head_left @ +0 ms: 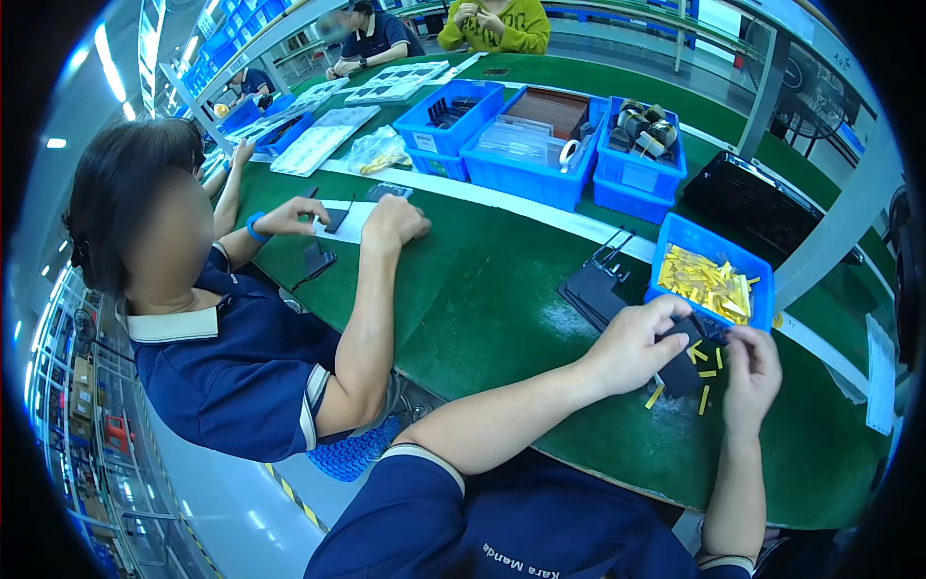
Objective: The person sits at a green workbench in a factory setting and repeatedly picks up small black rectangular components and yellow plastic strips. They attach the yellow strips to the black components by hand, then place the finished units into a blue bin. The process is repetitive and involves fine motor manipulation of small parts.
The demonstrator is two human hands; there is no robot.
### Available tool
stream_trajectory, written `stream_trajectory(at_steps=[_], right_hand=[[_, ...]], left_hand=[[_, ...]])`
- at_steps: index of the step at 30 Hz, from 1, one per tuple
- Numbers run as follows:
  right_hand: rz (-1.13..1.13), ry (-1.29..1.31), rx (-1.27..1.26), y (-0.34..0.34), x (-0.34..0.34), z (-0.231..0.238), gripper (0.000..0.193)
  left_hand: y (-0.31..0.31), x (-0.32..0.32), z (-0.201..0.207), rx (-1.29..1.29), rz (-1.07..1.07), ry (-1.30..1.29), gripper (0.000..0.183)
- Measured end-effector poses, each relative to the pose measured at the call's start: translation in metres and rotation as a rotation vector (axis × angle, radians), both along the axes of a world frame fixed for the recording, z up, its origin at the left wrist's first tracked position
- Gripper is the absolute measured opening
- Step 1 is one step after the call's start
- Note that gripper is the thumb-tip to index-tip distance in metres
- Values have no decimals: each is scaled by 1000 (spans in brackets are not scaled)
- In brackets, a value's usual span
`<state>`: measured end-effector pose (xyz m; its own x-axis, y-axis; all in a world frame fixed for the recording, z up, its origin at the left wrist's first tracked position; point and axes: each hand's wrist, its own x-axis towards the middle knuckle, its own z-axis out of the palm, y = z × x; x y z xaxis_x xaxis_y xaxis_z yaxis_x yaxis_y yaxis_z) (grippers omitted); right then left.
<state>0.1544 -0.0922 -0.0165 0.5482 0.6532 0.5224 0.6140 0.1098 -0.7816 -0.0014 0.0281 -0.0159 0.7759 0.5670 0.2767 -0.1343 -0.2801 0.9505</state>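
On the green table (482,289), near its front edge, the left hand (632,343) and right hand (752,372) met over a flat black piece (681,372); the left pinched its upper edge with curled fingers, the right closed thumb and forefinger on its right side; loose yellow strips (704,372) lay around it; a blue bin of yellow strips (712,275) stood just behind, a stack of black parts (593,289) to its left; open green surface stretched leftward toward a seated co-worker's arm (362,318); both forearms rose from the lower edge.
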Motion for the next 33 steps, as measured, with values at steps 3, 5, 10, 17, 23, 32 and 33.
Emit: stream_trajectory(at_steps=[3,5,10,17,23,32,33], right_hand=[[106,-229,15,-9,-13,26,12],[129,-376,-10,-7,-22,26,14],[112,-336,-38,-8,-16,22,11],[92,-489,-109,-10,-16,25,12],[-52,-836,-103,-10,-34,25,18],[318,462,-264,-16,-2,23,8],[369,631,-226,-16,-1,20,8]], left_hand=[[-9,-2,7,234,-5,91,26],[-14,0,4,270,-26,90,27],[-17,1,2,321,-63,100,28],[-21,3,-1,333,-56,133,26],[-22,6,-4,226,-42,120,25],[-15,1,5,130,-125,144,22],[-17,2,5,116,-120,158,21]])
